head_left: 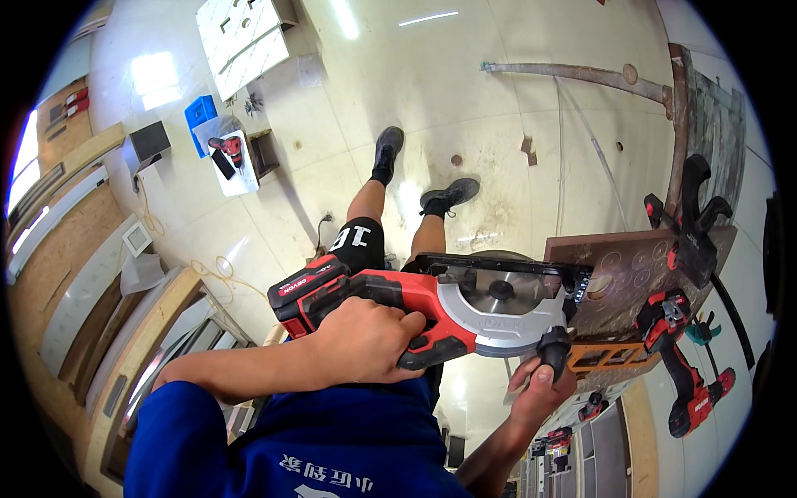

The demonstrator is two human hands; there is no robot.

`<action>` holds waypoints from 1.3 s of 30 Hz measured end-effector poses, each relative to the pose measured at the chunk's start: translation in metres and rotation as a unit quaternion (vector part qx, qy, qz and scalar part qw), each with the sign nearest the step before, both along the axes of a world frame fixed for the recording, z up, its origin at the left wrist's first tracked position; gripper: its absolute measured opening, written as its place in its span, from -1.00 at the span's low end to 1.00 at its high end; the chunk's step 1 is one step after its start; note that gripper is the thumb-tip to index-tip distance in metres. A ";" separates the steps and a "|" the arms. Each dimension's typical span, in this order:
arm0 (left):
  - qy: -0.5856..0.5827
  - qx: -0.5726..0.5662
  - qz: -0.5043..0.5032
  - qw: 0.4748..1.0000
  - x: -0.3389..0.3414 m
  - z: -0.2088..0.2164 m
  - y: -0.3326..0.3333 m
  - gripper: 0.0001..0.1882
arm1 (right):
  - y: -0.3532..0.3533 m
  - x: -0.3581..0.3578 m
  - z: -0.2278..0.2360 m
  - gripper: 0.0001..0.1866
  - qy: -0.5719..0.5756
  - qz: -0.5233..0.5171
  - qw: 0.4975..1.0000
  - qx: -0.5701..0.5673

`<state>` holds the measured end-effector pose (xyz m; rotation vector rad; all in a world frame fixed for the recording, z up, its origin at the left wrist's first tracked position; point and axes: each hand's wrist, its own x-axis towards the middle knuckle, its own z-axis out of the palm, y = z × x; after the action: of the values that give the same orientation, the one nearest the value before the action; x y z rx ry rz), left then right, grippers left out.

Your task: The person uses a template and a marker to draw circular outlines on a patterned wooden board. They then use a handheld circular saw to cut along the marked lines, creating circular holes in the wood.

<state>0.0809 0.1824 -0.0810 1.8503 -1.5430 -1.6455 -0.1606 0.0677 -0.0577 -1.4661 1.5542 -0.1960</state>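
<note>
A red, black and silver cordless circular saw point(415, 292) is held across the front of my body, tilted so that its round blade point(496, 290) shows. My left hand point(369, 339) is closed around the rear handle, beside the battery pack point(309, 286). My right hand point(540, 390) grips the black front knob point(552, 347) at the saw's nose, its thumb against the side. The saw's black base plate runs along the far side, and its right end is near a brown board point(614, 245).
A black tool point(696, 220) sits at the board's right end. An orange slotted template point(610, 355) and a red cordless tool point(677, 357) are nearer. To the left, a red drill point(228, 151) lies on a white surface by a blue bin point(199, 120). Wooden frames point(141, 373) stand at far left.
</note>
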 end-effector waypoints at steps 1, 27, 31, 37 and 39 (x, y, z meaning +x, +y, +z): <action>0.000 0.000 -0.001 1.000 -0.001 0.000 0.001 -0.60 | 0.001 0.001 0.001 -0.15 0.000 -0.004 1.000 0.000; 0.013 -0.003 -0.011 1.000 0.001 0.003 -0.001 -0.56 | 0.002 -0.005 0.003 -0.13 0.007 -0.005 1.000 0.004; 0.015 -0.001 -0.015 1.000 0.000 0.002 0.000 -0.55 | 0.001 -0.005 0.003 -0.13 0.006 -0.006 1.000 0.004; 0.012 -0.002 -0.018 1.000 0.000 0.001 -0.001 -0.55 | 0.001 -0.008 0.000 -0.17 -0.020 -0.012 1.000 -0.002; 0.010 -0.003 -0.018 1.000 -0.001 0.000 -0.002 -0.55 | 0.001 -0.012 -0.001 -0.18 -0.022 -0.012 1.000 -0.002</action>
<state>0.0798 0.1808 -0.0805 1.8079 -1.5794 -1.6686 -0.1723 0.0687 -0.0592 -1.4366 1.5372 -0.2449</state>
